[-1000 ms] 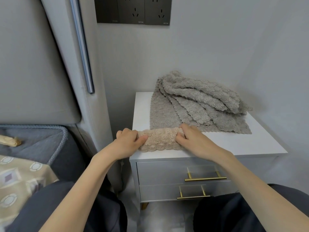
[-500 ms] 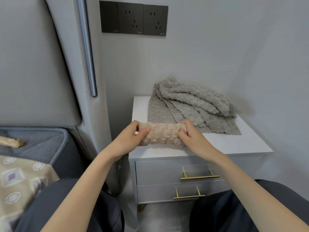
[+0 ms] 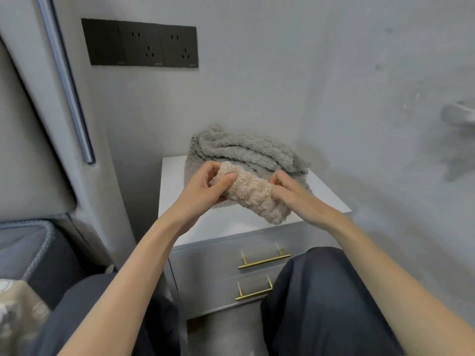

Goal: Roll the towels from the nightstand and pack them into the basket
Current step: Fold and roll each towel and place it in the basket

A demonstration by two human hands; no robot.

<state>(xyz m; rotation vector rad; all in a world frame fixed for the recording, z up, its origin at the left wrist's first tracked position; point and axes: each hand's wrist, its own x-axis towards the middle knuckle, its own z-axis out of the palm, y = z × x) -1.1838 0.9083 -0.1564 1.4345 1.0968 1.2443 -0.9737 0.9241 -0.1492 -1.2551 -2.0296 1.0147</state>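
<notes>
Fingers (image 3: 209,168) of left hand (image 3: 200,188) curled round upper-left end of beige rolled towel (image 3: 253,195), thumb pressing on top. Right hand (image 3: 295,195) grips roll's right side, fingers bent over it. Roll at frame centre, slanting down to right over white nightstand (image 3: 174,186); whether lower end touches top unclear. Two drawers below, gold handles (image 3: 264,260). Behind roll, heap of grey towels (image 3: 244,150) on back of nightstand. Farther, upper left, black socket panel (image 3: 144,43) on wall.
</notes>
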